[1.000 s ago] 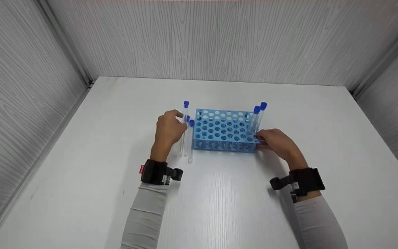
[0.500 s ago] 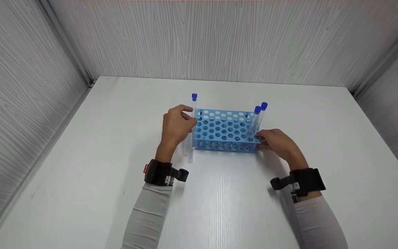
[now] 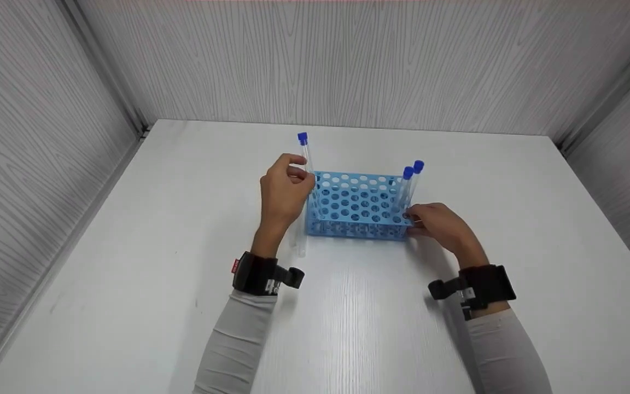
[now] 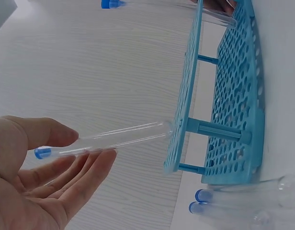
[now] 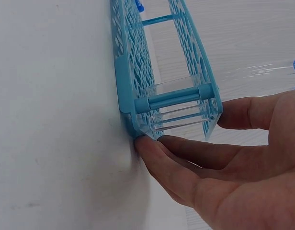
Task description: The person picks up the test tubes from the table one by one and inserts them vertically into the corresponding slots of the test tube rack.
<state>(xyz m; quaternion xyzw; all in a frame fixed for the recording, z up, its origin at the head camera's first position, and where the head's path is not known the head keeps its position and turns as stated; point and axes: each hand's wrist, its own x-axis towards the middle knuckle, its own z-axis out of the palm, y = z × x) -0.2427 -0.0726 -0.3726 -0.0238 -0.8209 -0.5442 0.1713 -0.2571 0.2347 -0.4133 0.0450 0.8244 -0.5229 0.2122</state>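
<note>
My left hand (image 3: 284,192) pinches a clear test tube (image 4: 128,136) with a blue cap between thumb and fingers. The tube slants slightly, cap end up, above the left end of a blue test tube rack (image 3: 355,206). In the left wrist view its round bottom is at the rack's top plate; whether it has entered a hole I cannot tell. My right hand (image 3: 439,227) grips the rack's right end, thumb at the top plate and fingers lower down. Two capped test tubes (image 3: 406,183) stand in the rack's right end, just beyond that hand.
Two more capped test tubes (image 4: 243,196) lie on the white table (image 3: 369,312) beside the rack's left end, partly hidden by my left hand in the head view. Grey wood-grain panels (image 3: 337,65) enclose the table at the back and sides.
My left hand has picked up a test tube from the table, lifted it and brought it rightward over the rack's left end. The right hand stays on the rack.
</note>
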